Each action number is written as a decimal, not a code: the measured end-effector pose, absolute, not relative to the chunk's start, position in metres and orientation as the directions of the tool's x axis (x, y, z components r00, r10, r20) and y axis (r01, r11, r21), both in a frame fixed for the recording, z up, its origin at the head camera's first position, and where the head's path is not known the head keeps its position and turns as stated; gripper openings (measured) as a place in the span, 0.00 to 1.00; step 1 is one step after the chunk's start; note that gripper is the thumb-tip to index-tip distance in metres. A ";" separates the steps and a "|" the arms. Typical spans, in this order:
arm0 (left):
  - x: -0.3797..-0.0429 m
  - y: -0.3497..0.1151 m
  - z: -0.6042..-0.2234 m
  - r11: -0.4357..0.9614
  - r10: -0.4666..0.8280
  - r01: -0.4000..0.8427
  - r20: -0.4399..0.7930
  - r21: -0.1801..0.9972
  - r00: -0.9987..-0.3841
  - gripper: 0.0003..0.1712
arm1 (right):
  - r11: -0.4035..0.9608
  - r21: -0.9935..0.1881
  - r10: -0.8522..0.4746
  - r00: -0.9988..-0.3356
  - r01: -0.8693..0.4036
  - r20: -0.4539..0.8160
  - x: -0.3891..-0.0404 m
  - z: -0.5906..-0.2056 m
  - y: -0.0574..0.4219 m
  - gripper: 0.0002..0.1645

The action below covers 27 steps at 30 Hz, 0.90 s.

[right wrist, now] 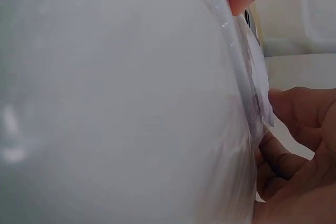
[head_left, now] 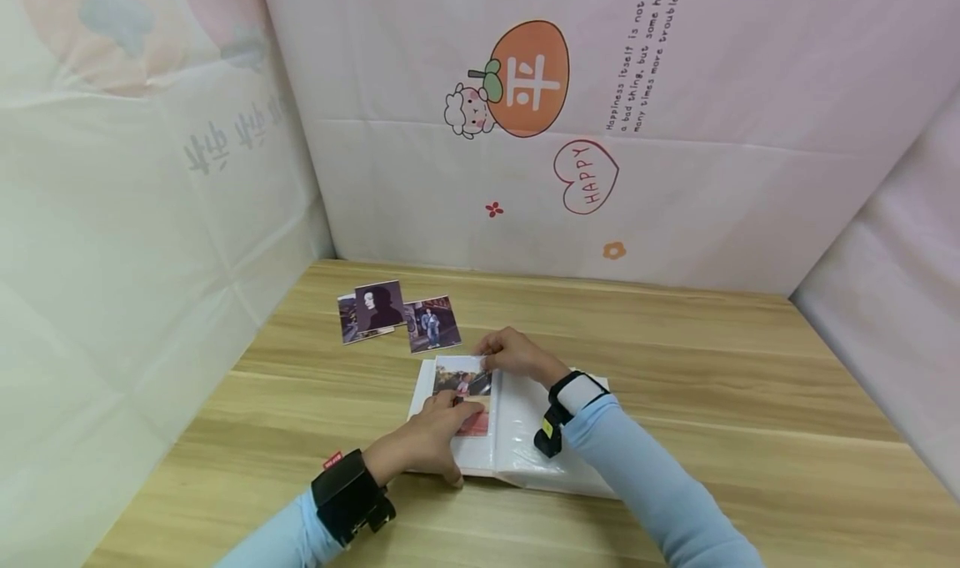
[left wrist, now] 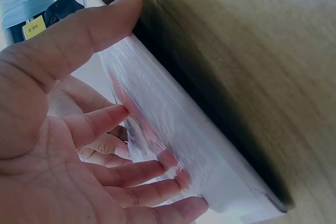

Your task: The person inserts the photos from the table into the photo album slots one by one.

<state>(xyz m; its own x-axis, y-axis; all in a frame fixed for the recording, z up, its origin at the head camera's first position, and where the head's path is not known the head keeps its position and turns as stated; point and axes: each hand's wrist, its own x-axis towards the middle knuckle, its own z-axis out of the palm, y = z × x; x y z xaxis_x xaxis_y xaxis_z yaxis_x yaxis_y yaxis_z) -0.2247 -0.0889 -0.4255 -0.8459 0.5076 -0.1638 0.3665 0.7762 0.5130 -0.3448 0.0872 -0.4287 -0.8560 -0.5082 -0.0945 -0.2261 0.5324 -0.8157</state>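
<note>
An open photo album (head_left: 558, 439) lies with its white pages under clear plastic film. On its left page is a photo (head_left: 453, 378) of a person outdoors, its upper end at the page's top edge. My right hand (head_left: 517, 357) pinches the photo's top right corner between thumb and fingers; the right wrist view shows the photo's pale edge (right wrist: 258, 69) by the thumb. My left hand (head_left: 423, 444) rests spread over the lower left page, its fingertips pressing on the film and its thumb at the album's near edge. It hides part of the photo.
Behind the album to the left, a dark photo with a white face (head_left: 381, 305) overlaps another photo (head_left: 348, 319). Beside them lies a photo of a standing figure (head_left: 432, 324). Printed white cloth (head_left: 420, 193) hangs around the wooden table (head_left: 720, 401).
</note>
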 end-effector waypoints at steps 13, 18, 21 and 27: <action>-0.225 -0.089 -0.425 0.775 0.513 0.376 -0.159 0.508 -0.843 0.55 | 0.533 -0.801 -0.541 -0.838 -0.274 -0.073 -0.343 -0.430 0.088 0.09; -0.225 -0.089 -0.425 0.777 0.511 0.370 -0.166 0.510 -0.843 0.55 | 0.538 -0.788 -0.551 -0.832 -0.300 -0.059 -0.342 -0.430 0.087 0.08; -0.225 -0.088 -0.426 0.781 0.506 0.364 -0.172 0.508 -0.845 0.55 | 0.539 -0.786 -0.555 -0.829 -0.303 -0.061 -0.342 -0.430 0.087 0.08; -0.225 -0.088 -0.426 0.780 0.505 0.363 -0.170 0.510 -0.846 0.54 | 0.545 -0.782 -0.554 -0.830 -0.301 -0.066 -0.342 -0.432 0.087 0.07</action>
<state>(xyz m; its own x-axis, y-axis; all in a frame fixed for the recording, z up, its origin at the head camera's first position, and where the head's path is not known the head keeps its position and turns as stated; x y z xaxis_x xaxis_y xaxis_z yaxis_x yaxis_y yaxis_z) -0.2248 -0.0884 -0.4265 -0.8465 0.5047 -0.1695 0.3627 0.7797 0.5104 -0.3418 0.0867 -0.4322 -0.8298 -0.5541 -0.0661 -0.3015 0.5448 -0.7825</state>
